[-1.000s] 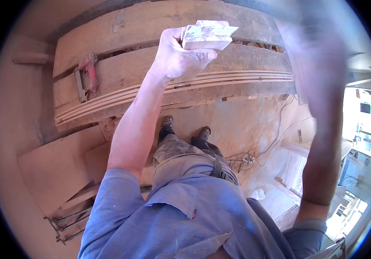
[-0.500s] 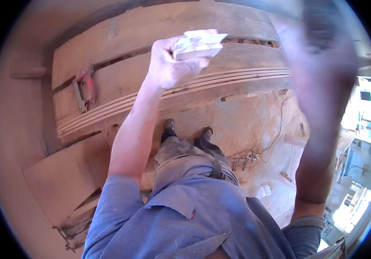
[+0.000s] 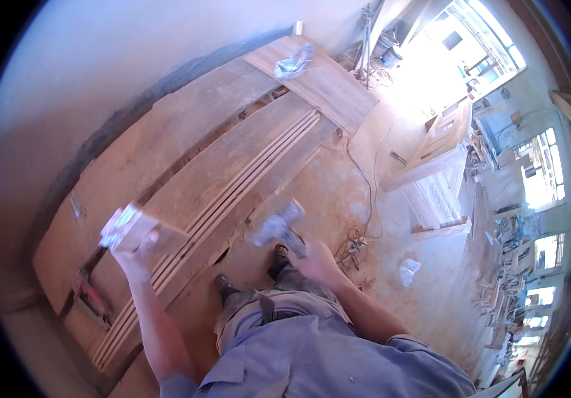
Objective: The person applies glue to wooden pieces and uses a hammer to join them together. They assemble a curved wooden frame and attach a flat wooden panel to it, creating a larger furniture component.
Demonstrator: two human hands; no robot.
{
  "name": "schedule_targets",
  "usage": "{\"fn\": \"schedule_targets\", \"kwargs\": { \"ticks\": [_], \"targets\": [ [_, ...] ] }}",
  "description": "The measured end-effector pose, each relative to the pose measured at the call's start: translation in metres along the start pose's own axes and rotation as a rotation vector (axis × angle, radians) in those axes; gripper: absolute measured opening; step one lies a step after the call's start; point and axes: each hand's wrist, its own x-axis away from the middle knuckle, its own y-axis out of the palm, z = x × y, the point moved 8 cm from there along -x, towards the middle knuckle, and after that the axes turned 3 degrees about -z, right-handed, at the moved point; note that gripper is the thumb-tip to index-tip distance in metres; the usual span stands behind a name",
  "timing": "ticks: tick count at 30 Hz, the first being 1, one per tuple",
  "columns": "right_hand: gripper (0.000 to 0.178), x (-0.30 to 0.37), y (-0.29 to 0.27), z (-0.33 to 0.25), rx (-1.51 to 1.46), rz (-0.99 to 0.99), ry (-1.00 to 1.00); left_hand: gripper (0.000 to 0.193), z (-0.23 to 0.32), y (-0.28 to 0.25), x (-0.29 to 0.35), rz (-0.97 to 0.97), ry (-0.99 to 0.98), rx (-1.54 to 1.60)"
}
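My left hand (image 3: 136,257) is closed around a short block of pale wood (image 3: 144,229) with a whitish, blurred end, held up over the workbench (image 3: 186,179). My right hand (image 3: 317,261) grips a hammer (image 3: 277,224) by its handle, in front of my waist. The hammer's grey head is smeared by motion and points toward the bench. A gap separates the hammer from the wooden block. Long thin wooden strips (image 3: 252,170) lie side by side along the near part of the bench.
A red-handled tool (image 3: 93,296) lies at the bench's left end. Clear plastic (image 3: 294,63) rests on the far boards. Right of me, a wooden panel door (image 3: 443,136) lies propped up. A cord (image 3: 369,192) and a white plastic scrap (image 3: 409,270) are on the floor.
My view has swung to the right. My right hand has come down from high on the right to before my waist, showing the hammer. The left hand still holds the block.
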Motion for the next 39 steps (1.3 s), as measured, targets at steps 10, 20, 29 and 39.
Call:
{"fn": "schedule_targets", "kwargs": {
  "ticks": [10, 20, 29, 39],
  "targets": [
    [0.021, 0.088, 0.026, 0.448, -0.497, 0.072, 0.901, 0.103, -0.1, -0.025, 0.053, 0.245, -0.307, 0.229],
    [0.009, -0.041, -0.097, 0.428, -0.651, -0.022, 0.89, 0.107, -0.065, 0.03, 0.023, 0.161, -0.34, 0.286],
    [0.018, -0.171, -0.166, 0.397, -0.736, -0.029, 0.775, 0.112, -0.079, 0.051, 0.052, 0.314, -0.354, 0.122],
    [0.011, -0.381, -0.219, 0.416, -0.66, -0.128, 0.591, 0.076, -0.019, 0.109, 0.062, 0.783, -0.375, -0.238]
  ]
}}
